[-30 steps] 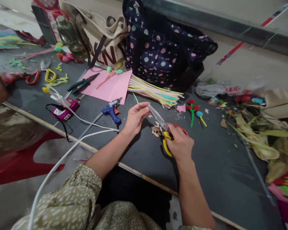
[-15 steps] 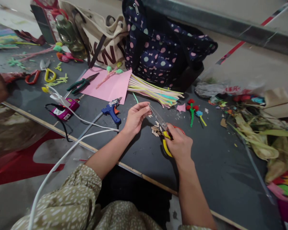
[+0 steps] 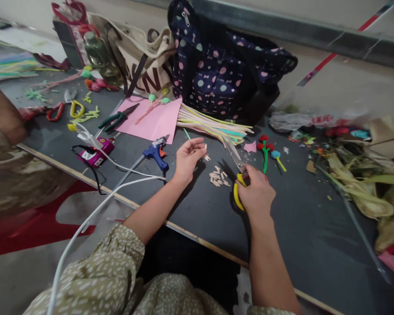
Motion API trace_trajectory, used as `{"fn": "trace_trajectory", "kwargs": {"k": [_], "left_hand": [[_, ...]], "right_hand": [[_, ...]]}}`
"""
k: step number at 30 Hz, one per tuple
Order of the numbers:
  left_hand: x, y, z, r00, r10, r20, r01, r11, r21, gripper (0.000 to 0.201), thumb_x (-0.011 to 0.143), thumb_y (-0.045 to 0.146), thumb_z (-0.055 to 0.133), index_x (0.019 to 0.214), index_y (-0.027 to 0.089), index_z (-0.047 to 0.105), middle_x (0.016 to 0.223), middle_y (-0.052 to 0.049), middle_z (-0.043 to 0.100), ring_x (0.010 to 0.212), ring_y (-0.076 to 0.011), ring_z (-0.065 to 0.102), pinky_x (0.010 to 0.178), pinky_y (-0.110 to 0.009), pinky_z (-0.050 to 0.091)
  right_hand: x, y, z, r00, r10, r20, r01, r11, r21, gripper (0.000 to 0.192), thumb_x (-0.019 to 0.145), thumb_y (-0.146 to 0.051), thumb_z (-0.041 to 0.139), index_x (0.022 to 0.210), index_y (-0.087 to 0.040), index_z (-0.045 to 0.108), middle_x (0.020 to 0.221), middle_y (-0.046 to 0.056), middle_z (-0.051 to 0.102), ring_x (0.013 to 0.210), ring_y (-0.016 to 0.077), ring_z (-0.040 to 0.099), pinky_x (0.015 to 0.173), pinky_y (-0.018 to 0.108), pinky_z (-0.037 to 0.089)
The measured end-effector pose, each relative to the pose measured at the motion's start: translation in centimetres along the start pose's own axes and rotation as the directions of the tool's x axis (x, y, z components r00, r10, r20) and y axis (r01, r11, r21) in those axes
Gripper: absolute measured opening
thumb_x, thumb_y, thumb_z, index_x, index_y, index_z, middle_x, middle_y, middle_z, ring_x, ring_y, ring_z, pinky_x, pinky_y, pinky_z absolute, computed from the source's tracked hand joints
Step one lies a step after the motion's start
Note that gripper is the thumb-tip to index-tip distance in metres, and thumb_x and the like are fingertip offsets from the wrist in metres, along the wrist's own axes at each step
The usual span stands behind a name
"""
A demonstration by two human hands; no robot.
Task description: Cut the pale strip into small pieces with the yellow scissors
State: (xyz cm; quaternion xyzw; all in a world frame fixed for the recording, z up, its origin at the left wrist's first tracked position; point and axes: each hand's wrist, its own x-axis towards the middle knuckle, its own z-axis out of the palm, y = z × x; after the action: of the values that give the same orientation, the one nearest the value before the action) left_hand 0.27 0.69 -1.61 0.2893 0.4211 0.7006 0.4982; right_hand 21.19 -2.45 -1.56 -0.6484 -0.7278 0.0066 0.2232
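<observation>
— Where are my hands?
— Mid-frame. My right hand [image 3: 256,194] is closed around the yellow-and-red-handled metal scissors [image 3: 238,175]; my left hand [image 3: 187,157] pinches a small pale wood piece [image 3: 205,148].
— And the cut bits?
— The pale chips [image 3: 218,178] lie between them on the dark surface [image 3: 298,218].

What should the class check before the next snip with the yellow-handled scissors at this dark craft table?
1. Right hand grips the yellow-handled scissors: ok.
2. Left hand is apart from the blades: ok.
3. Small pale piece pinched at the left fingertips: ok, though too small to identify.
4. Pale cut bits lie piled on the dark table between the hands: ok.
5. Blue glue gun lies left of the left hand, apart from it: ok.
6. Whether the blades are open or closed: cannot tell.
</observation>
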Motion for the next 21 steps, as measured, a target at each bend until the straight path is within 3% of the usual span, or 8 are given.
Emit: {"fn": "trace_trajectory", "kwargs": {"k": [5,10,15,21], "left_hand": [[0.4,-0.7,-0.5,0.998,0.046,0.049,-0.059,0.950,0.308,0.031,0.069,0.016,0.068,0.099,0.018,0.065,0.084,-0.003,0.069,0.067,-0.0103,0.059,0.061,-0.024,0.050],[0.8,-1.5,-1.4,0.973,0.101,0.208,-0.214,0.737,0.641,0.033,0.072,0.009,0.060,0.104,0.018,0.065,0.083,-0.003,0.072,0.070,-0.0117,0.062,0.069,-0.027,0.050],[0.8,-2.3,-2.0,0.937,0.049,0.345,-0.296,0.636,0.713,0.038,0.075,0.009,0.059,0.111,0.021,0.063,0.086,-0.003,0.072,0.077,-0.0150,0.065,0.077,-0.031,0.050],[0.8,-2.4,-2.0,0.924,0.022,0.382,-0.334,0.534,0.777,0.039,0.074,0.009,0.059,0.110,0.023,0.063,0.090,-0.003,0.071,0.080,-0.0169,0.065,0.081,-0.033,0.048]], "right_hand": [[0.2,0.3,0.1,0.999,0.032,-0.018,-0.031,0.999,0.036,0.040,0.075,-0.026,0.057,0.116,-0.028,0.060,0.090,0.000,0.067,0.089,0.0187,0.061,0.067,0.028,0.040],[0.4,0.6,0.2,0.998,0.059,-0.025,-0.056,0.995,0.080,0.039,0.073,-0.025,0.058,0.112,-0.028,0.061,0.087,-0.001,0.066,0.086,0.0174,0.062,0.065,0.027,0.040],[0.4,0.4,0.0,0.998,0.057,-0.028,-0.054,0.994,0.096,0.037,0.073,-0.024,0.058,0.109,-0.027,0.062,0.084,-0.001,0.065,0.083,0.0172,0.062,0.062,0.026,0.039],[0.4,0.4,-0.2,0.998,0.055,-0.019,-0.053,0.994,0.098,0.035,0.074,-0.025,0.058,0.109,-0.026,0.062,0.085,0.001,0.065,0.082,0.0170,0.061,0.061,0.026,0.038]]}}
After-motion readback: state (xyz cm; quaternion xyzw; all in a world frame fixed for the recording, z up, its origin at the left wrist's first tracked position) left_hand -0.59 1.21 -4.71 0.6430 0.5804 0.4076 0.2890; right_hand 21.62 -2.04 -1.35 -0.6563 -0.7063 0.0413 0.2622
